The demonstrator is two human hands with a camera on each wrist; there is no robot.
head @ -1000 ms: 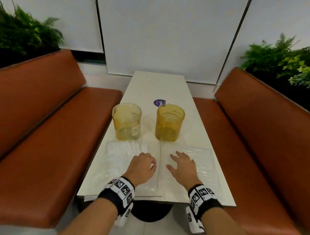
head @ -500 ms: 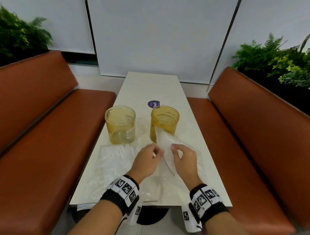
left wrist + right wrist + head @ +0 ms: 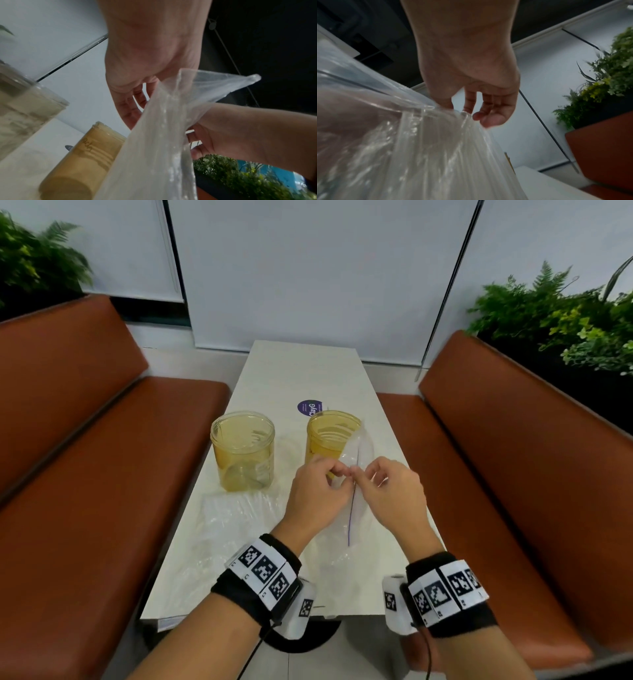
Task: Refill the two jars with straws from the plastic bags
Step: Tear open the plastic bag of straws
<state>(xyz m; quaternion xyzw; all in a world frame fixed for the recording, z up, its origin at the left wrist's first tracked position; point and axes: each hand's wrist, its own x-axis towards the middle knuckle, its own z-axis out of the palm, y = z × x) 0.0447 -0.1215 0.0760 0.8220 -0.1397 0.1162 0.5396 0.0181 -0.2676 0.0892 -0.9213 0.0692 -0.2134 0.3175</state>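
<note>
Two amber plastic jars stand mid-table: the left jar (image 3: pixel 244 451) and the right jar (image 3: pixel 331 436), also seen as the right jar (image 3: pixel 82 161) from the left wrist. Both hands hold the right clear bag of straws (image 3: pixel 354 508) lifted off the table in front of the right jar. My left hand (image 3: pixel 317 494) pinches its top edge from the left, my right hand (image 3: pixel 394 494) from the right, fingertips nearly meeting. White straws show through the bag (image 3: pixel 426 155). A second bag of straws (image 3: pixel 236 518) lies flat below the left jar.
The narrow white table (image 3: pixel 301 371) runs away from me between two brown benches (image 3: pixel 85 474) (image 3: pixel 513 460). A purple round sticker (image 3: pixel 310 408) lies behind the jars. Ferns (image 3: pixel 561 316) stand behind both bench backs.
Both hands went from resting on the flat bags to pinching the right bag. They have raised it and drawn together at its top edge in front of the right jar.
</note>
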